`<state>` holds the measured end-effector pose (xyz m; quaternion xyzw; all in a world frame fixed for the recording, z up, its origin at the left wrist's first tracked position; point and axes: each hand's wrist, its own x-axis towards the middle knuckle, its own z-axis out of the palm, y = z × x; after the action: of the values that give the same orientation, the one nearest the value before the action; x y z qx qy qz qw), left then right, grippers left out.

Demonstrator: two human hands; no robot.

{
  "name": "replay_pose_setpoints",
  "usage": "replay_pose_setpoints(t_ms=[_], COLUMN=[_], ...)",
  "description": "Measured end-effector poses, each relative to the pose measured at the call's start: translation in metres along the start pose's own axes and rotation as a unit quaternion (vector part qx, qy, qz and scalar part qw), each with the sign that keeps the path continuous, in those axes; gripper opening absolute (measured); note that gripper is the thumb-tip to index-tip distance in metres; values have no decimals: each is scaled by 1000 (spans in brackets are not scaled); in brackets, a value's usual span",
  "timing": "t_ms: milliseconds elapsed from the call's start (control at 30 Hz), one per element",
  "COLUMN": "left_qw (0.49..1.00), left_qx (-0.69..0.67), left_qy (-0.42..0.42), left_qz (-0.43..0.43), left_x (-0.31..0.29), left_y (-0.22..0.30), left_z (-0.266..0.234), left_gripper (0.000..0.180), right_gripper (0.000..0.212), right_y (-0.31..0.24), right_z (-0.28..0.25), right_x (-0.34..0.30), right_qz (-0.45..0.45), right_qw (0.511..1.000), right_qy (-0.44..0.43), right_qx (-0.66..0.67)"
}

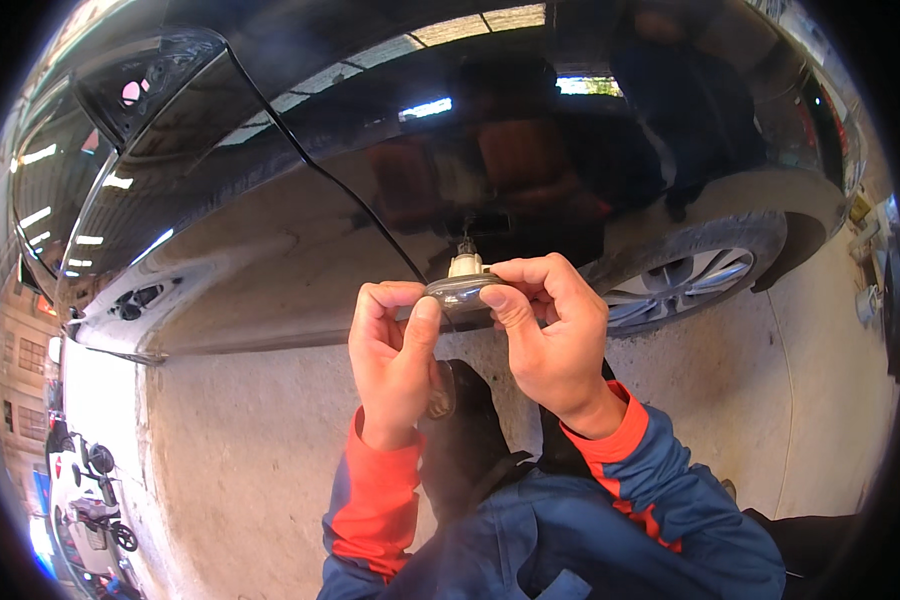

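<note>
In front of my chest, both hands hold a small oval lamp (458, 295) with a clear lens and a pale bulb socket (466, 264) pointing away from me. My left hand (394, 330) pinches its left end between thumb and fingers. At the right end, my right hand (552, 325) grips it, thumb on the near side and fingers on the far side. Just beyond the socket is the glossy black side panel (560, 180) of a car. I cannot tell whether the socket touches the panel or a wire runs from it.
The car's wheel (700, 278) with silver spokes stands to the right. A dark panel seam (300, 150) runs along the bodywork at the left. Pale concrete floor (240, 440) lies below. A small two-wheeler (95, 500) stands at the far left. My shoe shows beneath my left hand.
</note>
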<state>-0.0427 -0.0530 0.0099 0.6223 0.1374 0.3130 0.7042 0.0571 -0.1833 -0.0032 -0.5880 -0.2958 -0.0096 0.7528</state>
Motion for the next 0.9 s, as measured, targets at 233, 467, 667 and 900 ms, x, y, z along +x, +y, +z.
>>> replay_pose_setpoints(t_ms=[233, 467, 667, 900], left_qw=[1000, 999, 997, 996], left_qx=[-19, 26, 73, 93], left_qy=[-16, -20, -11, -1], left_qz=[8, 12, 38, 11], left_x=[8, 16, 33, 42], left_y=[1, -3, -14, -4], left_z=[13, 12, 7, 6], left_gripper=[16, 16, 16, 12], right_gripper=[17, 19, 18, 18], right_y=[4, 11, 15, 19], right_z=[-10, -15, -14, -18], right_x=[9, 12, 17, 23], right_qz=[-3, 6, -51, -83], right_qw=[1000, 1000, 997, 993], right_qy=[19, 16, 18, 4], right_qx=[15, 11, -63, -81])
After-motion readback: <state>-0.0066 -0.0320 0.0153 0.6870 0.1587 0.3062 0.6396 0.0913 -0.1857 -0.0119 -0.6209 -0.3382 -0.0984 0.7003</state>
